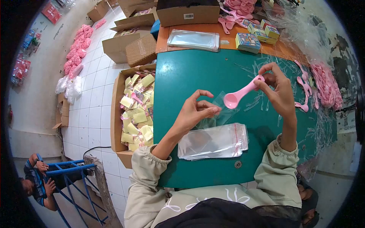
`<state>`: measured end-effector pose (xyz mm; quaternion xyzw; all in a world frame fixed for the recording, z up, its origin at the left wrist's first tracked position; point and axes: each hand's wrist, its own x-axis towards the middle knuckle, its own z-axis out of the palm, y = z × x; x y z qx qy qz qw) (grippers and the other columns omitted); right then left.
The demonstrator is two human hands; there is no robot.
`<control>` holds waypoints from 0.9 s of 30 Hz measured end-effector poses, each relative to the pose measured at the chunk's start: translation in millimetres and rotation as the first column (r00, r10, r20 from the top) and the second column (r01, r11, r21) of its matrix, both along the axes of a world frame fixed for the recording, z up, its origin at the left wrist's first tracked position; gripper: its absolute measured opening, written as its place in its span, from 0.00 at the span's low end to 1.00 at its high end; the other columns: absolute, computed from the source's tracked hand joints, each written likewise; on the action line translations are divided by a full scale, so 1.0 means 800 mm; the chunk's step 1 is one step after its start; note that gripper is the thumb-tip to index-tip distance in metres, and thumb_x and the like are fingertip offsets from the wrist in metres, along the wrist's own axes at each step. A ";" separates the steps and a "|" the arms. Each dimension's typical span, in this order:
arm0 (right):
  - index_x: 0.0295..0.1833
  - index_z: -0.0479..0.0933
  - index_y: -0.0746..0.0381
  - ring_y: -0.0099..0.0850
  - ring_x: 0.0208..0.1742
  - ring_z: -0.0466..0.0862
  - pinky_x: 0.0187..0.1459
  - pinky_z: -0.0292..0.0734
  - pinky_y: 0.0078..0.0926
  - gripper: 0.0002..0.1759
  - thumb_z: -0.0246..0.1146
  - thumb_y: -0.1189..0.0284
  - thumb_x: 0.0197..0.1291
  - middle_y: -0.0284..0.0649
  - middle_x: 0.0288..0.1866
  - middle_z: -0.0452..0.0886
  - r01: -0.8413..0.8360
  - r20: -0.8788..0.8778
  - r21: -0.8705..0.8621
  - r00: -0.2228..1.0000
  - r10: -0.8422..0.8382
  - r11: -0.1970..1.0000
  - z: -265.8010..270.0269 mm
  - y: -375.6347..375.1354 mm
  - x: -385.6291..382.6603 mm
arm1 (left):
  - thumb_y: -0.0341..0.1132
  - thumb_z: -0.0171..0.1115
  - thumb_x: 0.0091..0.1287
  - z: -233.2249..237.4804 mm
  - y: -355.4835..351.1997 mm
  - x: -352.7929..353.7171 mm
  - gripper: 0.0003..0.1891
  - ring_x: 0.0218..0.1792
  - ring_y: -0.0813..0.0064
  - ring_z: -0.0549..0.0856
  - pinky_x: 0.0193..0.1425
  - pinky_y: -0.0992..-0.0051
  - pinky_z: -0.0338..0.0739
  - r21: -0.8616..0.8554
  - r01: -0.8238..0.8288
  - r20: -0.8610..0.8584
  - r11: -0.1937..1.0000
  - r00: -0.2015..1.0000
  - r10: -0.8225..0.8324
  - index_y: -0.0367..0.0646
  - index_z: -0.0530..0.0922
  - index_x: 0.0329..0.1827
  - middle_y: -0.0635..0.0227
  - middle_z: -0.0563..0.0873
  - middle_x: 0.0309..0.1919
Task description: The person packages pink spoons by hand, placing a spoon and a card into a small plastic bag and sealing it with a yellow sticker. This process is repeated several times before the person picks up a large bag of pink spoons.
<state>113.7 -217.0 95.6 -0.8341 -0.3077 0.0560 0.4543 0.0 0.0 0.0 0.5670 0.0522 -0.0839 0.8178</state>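
Note:
A pink spoon [240, 93] is pinched at its handle end by my right hand [276, 89], its bowl pointing left. My left hand [197, 110] has thumb and fingers closed on a clear plastic bag [216, 117], which hangs just behind and below the spoon's bowl. The spoon's bowl overlaps the bag in the view; whether it is inside cannot be made out. Below my hands, a stack of clear bags [211, 141] lies on the green table [182, 81].
Left of the table stands a carton [118, 99] of yellow-carded packs. At the back are more clear bags [193, 40] and card stacks [248, 42]. Pink spoons [304, 85] and plastic strips lie right. A person [43, 182] is at lower left, another at lower right.

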 end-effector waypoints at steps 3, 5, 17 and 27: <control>0.42 0.69 0.64 0.26 0.34 0.84 0.37 0.78 0.21 0.12 0.63 0.73 0.58 0.43 0.30 0.83 0.009 0.025 0.118 1.000 -0.012 0.993 -0.004 0.012 -0.009 | 0.29 0.64 0.61 -0.001 0.000 0.002 0.21 0.37 0.79 0.83 0.41 0.81 0.78 0.012 -0.031 0.037 0.999 0.999 0.030 0.38 0.66 0.55 0.60 0.85 0.36; 0.42 0.69 0.65 0.27 0.33 0.84 0.36 0.78 0.21 0.12 0.63 0.73 0.57 0.43 0.30 0.83 -0.008 0.033 0.116 0.999 0.004 0.993 -0.006 0.018 -0.014 | 0.29 0.64 0.61 -0.001 0.000 0.002 0.20 0.36 0.80 0.83 0.41 0.81 0.77 0.002 -0.048 0.038 0.999 0.998 0.048 0.38 0.67 0.54 0.61 0.85 0.36; 0.41 0.67 0.66 0.26 0.31 0.83 0.34 0.77 0.20 0.14 0.65 0.73 0.56 0.43 0.29 0.82 -0.115 0.027 0.176 0.993 0.112 0.978 -0.028 0.035 -0.025 | 0.41 0.50 0.72 0.009 0.012 0.007 0.19 0.40 0.80 0.82 0.46 0.79 0.76 0.250 0.169 0.029 0.953 0.983 -0.181 0.34 0.74 0.55 0.63 0.84 0.41; 0.40 0.80 0.63 0.33 0.45 0.80 0.49 0.73 0.31 0.30 0.47 0.47 0.65 0.41 0.50 0.80 -0.554 0.274 0.168 0.820 0.502 0.815 -0.023 0.072 0.031 | 0.42 0.45 0.73 0.053 0.021 0.027 0.17 0.37 0.74 0.86 0.40 0.76 0.82 0.033 -0.214 0.240 0.976 0.950 0.201 0.37 0.76 0.44 0.60 0.85 0.37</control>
